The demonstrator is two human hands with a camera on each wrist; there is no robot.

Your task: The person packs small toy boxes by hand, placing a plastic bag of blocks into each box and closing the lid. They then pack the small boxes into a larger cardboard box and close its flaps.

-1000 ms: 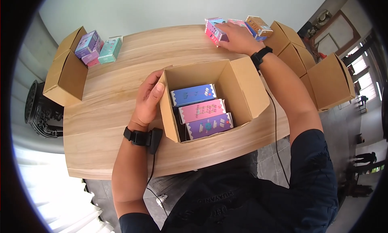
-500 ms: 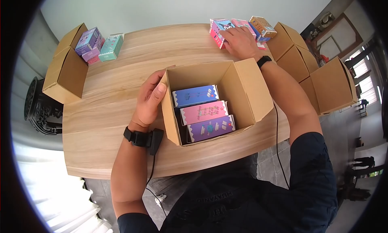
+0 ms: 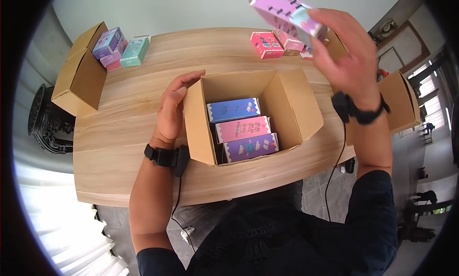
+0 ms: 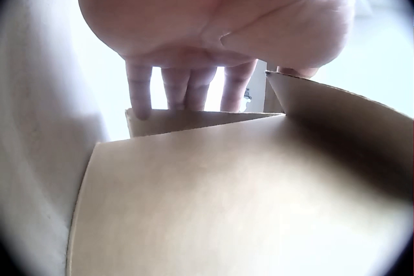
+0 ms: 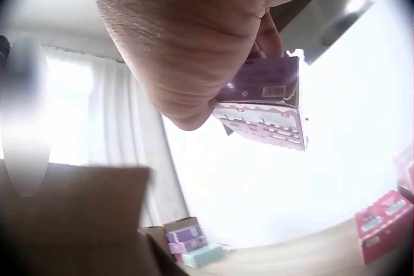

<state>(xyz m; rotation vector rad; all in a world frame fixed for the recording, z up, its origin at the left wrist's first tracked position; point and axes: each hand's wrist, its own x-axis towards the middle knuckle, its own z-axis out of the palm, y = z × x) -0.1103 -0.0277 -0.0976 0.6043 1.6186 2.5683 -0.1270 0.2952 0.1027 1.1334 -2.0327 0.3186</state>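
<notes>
My right hand (image 3: 351, 56) holds a purple small box (image 3: 289, 10) by one end, raised above the table's far right. The right wrist view shows the purple box (image 5: 262, 108) tilted in my grip. In front of me stands an open cardboard box (image 3: 239, 82), flaps spread. Inside it a blue box (image 3: 233, 110), a pink box (image 3: 243, 129) and a purple box (image 3: 251, 148) stand in a row. My left hand (image 3: 172, 111) rests against the left flap (image 3: 198, 125), fingers extended; in the left wrist view those fingers (image 4: 187, 88) reach down by the cardboard edge.
A red box (image 3: 266, 45) and a pink-sided box (image 3: 289, 40) lie at the back right. At the back left, purple boxes (image 3: 107, 42) and a mint box (image 3: 136, 51) sit beside a cardboard carton (image 3: 79, 80). Another carton (image 3: 399, 101) stands at right.
My right hand has picked up the purple box from the back right group and raised it, uncovering the red box. My left thumb has come off the flap's inner side.
</notes>
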